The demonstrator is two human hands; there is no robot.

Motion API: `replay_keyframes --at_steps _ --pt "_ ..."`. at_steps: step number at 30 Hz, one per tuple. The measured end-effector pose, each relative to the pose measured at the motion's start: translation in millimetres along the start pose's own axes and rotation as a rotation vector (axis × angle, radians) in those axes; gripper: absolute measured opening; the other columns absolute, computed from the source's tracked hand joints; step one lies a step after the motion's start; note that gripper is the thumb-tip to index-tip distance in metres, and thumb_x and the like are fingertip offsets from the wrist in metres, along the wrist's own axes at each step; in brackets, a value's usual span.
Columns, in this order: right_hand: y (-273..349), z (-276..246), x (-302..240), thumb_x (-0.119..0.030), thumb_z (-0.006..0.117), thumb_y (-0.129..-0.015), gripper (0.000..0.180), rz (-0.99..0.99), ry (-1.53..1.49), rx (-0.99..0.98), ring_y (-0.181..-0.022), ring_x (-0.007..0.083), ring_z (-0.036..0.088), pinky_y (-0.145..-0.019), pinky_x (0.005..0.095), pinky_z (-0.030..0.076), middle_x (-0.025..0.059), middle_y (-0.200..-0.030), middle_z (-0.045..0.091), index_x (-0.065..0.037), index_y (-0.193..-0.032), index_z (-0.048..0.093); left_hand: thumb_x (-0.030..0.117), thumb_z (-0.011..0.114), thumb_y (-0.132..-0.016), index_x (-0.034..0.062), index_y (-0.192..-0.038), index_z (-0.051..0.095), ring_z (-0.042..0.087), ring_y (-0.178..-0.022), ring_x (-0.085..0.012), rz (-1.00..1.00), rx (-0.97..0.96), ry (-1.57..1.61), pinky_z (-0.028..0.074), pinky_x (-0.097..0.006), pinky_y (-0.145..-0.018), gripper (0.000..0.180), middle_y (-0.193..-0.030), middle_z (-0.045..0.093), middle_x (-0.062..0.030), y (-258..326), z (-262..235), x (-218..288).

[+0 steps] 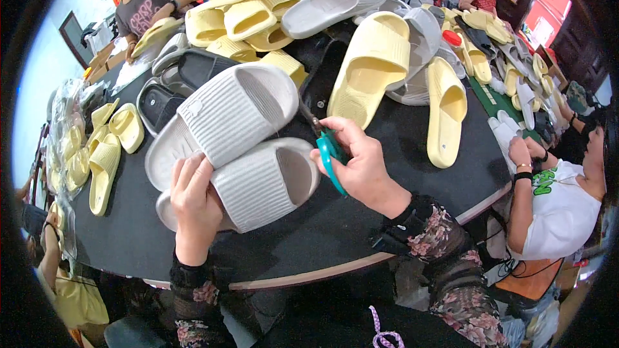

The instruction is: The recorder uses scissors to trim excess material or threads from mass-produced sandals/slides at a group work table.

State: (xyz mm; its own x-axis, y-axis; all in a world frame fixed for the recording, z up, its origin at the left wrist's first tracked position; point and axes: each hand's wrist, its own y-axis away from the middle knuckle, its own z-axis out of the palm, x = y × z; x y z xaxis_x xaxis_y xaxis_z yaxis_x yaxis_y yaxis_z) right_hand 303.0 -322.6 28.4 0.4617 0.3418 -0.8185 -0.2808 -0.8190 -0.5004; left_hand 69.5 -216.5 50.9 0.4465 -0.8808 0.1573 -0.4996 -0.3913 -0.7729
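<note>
My left hand (193, 203) grips a pair of light grey slide slippers with ribbed straps above the black table. The upper slipper (222, 119) lies partly over the lower slipper (258, 187), both with their toe openings toward the right. My fingers press on the upper one's strap edge, and the thumb side is partly hidden between the two. Closed around the teal handles of small scissors (331, 154) is my right hand (366, 171). The dark blades point up and away beside the upper slipper's toe; their tips are hard to make out.
Yellow slippers (371, 64) and grey ones are heaped across the far side of the black table (387, 212). Several small yellow slippers (104, 161) lie at left, near clear plastic bags (64, 122). Co-workers sit around the table; one in a white shirt (561, 212) is at right.
</note>
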Motion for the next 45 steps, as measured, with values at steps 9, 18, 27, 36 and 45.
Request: replay_keyframes --at_steps 9,18,27,36,45 --pt "2 4 14 -0.004 0.070 -0.079 0.040 0.215 -0.144 0.049 -0.074 0.0079 0.057 -0.066 0.0228 0.048 0.0050 -0.083 0.062 0.002 -0.114 0.052 -0.006 0.060 -0.069 -0.0017 -0.089 0.061 0.059 -0.081 -0.0310 -0.222 -0.112 0.216 0.047 -0.036 -0.072 0.020 -0.084 0.060 -0.0144 3 7 -9" --pt "0 9 6 -0.005 0.068 -0.082 0.038 0.330 -0.191 0.017 -0.068 0.0045 0.052 -0.059 0.0190 0.044 0.0013 -0.080 0.059 0.004 -0.114 0.051 0.003 0.064 -0.081 -0.0021 -0.098 0.064 0.063 -0.074 -0.0113 -0.357 -0.172 0.453 0.050 -0.024 -0.069 0.018 -0.083 0.066 -0.0083 8 -4 -18" --pt "-3 6 21 -0.006 0.068 -0.081 0.037 0.259 -0.173 0.002 -0.066 0.0048 0.053 -0.057 0.0197 0.044 0.0020 -0.079 0.059 0.005 -0.113 0.051 0.007 0.056 -0.090 -0.0038 -0.103 0.062 0.060 -0.074 -0.0102 -0.698 0.021 0.917 0.048 -0.022 -0.067 0.018 -0.083 0.067 -0.0088 2 -4 -32" --pt "6 1 10 -0.005 0.062 -0.084 0.040 0.373 -0.099 -0.039 -0.057 0.0038 0.047 -0.046 0.0177 0.037 0.0030 -0.081 0.059 0.000 -0.120 0.048 0.012 0.063 -0.078 0.0031 -0.106 0.061 0.057 -0.097 -0.0297 -0.412 0.091 0.075 0.045 -0.040 -0.085 0.029 -0.101 0.061 -0.0159 13 9 -65" --pt "4 11 22 -0.015 0.061 -0.087 0.036 0.293 -0.099 -0.011 -0.046 0.0012 0.041 -0.037 0.0153 0.030 -0.0022 -0.072 0.053 -0.002 -0.119 0.049 0.023 0.060 -0.081 0.0030 -0.110 0.057 0.058 -0.097 -0.0364 -0.602 -0.223 0.027 0.045 -0.042 -0.085 0.035 -0.100 0.063 -0.0194 28 1 -79"
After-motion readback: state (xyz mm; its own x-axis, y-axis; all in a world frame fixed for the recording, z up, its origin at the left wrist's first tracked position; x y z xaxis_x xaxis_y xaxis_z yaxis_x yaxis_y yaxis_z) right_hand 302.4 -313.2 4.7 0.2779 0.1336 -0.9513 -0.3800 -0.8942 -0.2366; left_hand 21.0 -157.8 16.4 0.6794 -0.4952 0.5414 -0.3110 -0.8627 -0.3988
